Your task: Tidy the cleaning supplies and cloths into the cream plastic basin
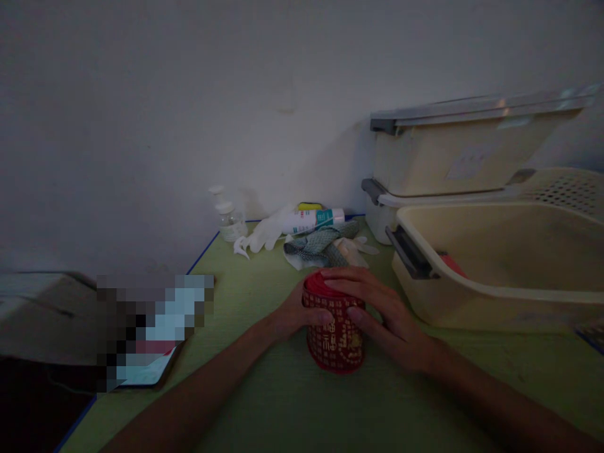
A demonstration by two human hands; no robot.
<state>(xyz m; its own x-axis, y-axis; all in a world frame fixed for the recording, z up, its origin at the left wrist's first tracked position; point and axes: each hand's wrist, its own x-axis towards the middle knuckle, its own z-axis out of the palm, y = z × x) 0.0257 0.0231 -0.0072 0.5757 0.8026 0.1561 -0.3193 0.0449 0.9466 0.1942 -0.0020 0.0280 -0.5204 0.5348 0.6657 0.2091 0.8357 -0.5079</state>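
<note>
A red roll (336, 343) printed with gold Chinese characters stands upright on the green tabletop. Its coiled top edge shows; I cannot tell whether it is ribbon, paper or cloth. Around its left side my left hand (293, 311) is closed, the thumb across the front and the other fingers hidden behind. My right hand (384, 314) grips it from the right, with fingers laid over the top rim and the thumb against the front.
Behind the roll lie a grey-green patterned cloth (321, 244), a white glove (264, 233) and a white-and-teal tube (325, 218). A small clear bottle (231, 223) stands at the wall. Cream bins (453, 308) fill the right side. A tablet-like device (146, 372), partly pixelated, lies left.
</note>
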